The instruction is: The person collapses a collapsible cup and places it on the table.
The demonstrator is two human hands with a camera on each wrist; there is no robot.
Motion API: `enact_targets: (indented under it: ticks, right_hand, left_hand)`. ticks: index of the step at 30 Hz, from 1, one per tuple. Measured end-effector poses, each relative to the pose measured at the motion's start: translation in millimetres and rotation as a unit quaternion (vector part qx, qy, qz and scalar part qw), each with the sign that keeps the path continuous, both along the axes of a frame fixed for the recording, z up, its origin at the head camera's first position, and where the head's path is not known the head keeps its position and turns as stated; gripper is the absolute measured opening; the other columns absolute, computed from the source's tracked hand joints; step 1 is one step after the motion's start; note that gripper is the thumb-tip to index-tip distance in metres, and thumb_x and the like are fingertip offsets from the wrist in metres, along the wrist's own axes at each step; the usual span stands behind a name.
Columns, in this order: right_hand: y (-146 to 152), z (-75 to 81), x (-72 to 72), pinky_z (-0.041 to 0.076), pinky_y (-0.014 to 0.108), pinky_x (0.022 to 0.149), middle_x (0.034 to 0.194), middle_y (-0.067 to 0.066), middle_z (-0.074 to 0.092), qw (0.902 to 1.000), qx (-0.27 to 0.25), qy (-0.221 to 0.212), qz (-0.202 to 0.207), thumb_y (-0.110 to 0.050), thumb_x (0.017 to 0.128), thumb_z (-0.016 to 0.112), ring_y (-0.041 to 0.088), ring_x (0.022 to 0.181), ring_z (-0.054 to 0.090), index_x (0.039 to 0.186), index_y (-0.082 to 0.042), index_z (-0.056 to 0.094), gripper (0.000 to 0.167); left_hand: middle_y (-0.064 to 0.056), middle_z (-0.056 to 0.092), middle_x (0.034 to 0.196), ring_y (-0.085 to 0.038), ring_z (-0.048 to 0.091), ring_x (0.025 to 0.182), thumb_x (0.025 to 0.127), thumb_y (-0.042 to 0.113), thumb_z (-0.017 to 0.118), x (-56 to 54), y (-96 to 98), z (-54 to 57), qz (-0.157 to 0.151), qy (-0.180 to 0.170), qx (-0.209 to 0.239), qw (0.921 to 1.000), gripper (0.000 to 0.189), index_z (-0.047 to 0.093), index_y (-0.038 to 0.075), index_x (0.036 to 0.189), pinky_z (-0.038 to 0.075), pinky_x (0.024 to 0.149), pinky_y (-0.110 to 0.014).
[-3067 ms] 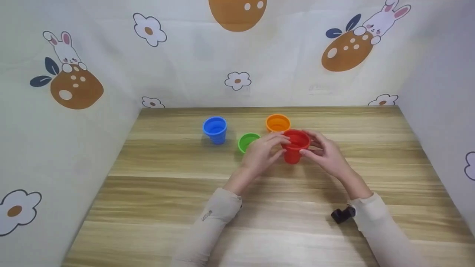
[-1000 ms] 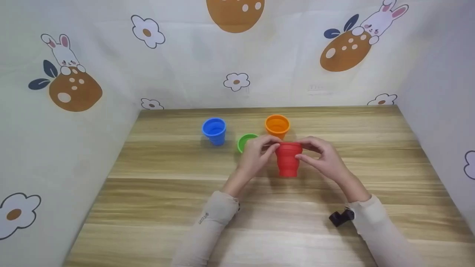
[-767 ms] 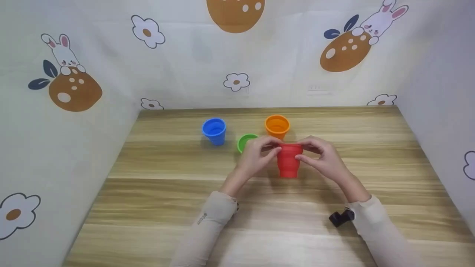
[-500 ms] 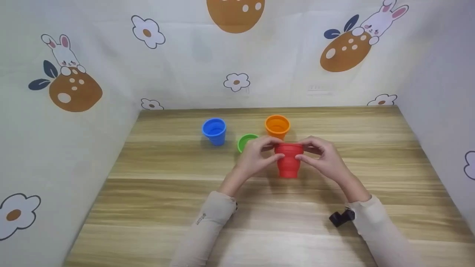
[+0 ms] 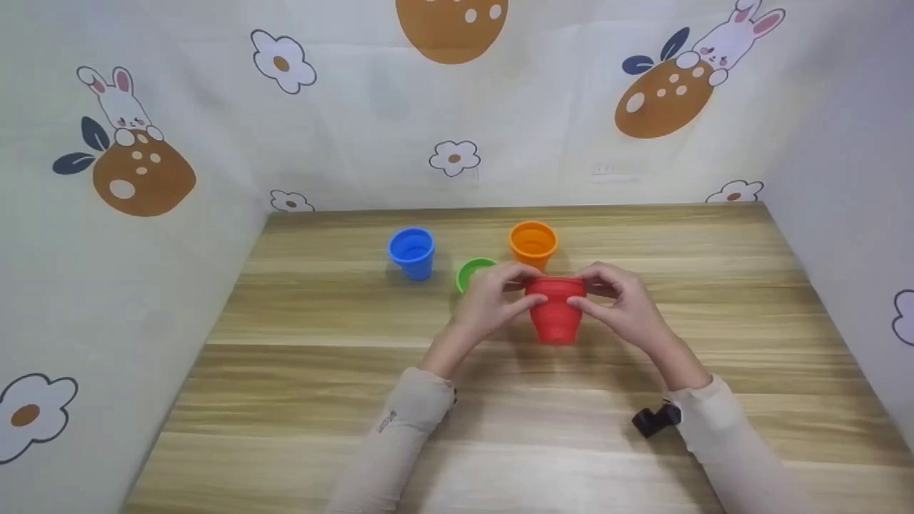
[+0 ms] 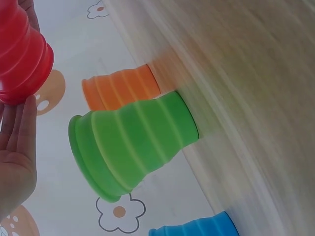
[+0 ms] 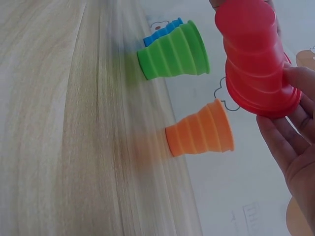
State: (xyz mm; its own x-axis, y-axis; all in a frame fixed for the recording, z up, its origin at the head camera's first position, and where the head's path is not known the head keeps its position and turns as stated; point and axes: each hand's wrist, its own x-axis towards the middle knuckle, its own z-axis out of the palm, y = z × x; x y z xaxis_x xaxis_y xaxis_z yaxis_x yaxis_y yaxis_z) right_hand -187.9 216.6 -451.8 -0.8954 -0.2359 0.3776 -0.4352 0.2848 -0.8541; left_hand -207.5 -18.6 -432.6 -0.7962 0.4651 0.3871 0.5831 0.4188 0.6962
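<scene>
A red collapsible cup [image 5: 557, 314] is held up over the table between both hands, its ridged side facing the head view and its mouth out of sight there. The left hand [image 5: 489, 303] pinches it from one side, thumb on the wall and fingers at the rim. Opposite, the right hand [image 5: 621, 303] grips it the same way. In the right wrist view the wall of the red cup [image 7: 253, 64] looks dented under the thumb. Behind the left hand stands a green cup [image 5: 471, 271], partly hidden. An orange cup [image 5: 533, 243] stands just beyond the red one.
A blue cup [image 5: 413, 250] stands upright at the back left of the wooden table [image 5: 300, 400]. Patterned cloth walls [image 5: 371, 128] enclose the back and both sides. A black device [image 5: 655, 420] is on the right sleeve.
Since the earliest frame, the red cup has tipped so its side shows instead of its opening. The left thumb has slid from near the rim down the wall. The cup's outline has widened.
</scene>
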Motion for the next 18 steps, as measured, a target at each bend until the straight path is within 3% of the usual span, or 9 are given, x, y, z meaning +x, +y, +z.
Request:
enact_targets:
  ticks: [9, 18]
  right_hand:
    - [-2.2, -0.5, 1.0, 0.057, 0.014, 0.082, 0.099, 0.019, 0.071, 0.9997, 0.001, 0.016, -0.016, 0.004, 0.08, 0.078, -0.003, 0.088, 0.069, 0.105, 0.005, 0.069, 0.027]
    - [-4.6, -0.3, 2.5, 0.057, 0.012, 0.08, 0.099, 0.017, 0.074, 0.9984, 0.015, 0.045, -0.029, 0.004, 0.08, 0.078, -0.002, 0.087, 0.069, 0.105, 0.004, 0.07, 0.027]
  left_hand:
    - [-0.008, 0.076, 0.106, -0.017, 0.074, 0.095, 0.086, 0.021, 0.078, 0.0, 0.0, 1.6, -0.002, 0.028, 0.0, 0.9996, 0.03, 0.072, 0.005, 0.112, 0.061, 0.085, -0.026]
    - [-0.005, 0.077, 0.105, -0.015, 0.074, 0.093, 0.088, 0.025, 0.076, -0.1, 0.2, 2.8, 0.014, 0.051, -0.04, 0.9978, 0.032, 0.073, 0.007, 0.114, 0.058, 0.083, -0.017]
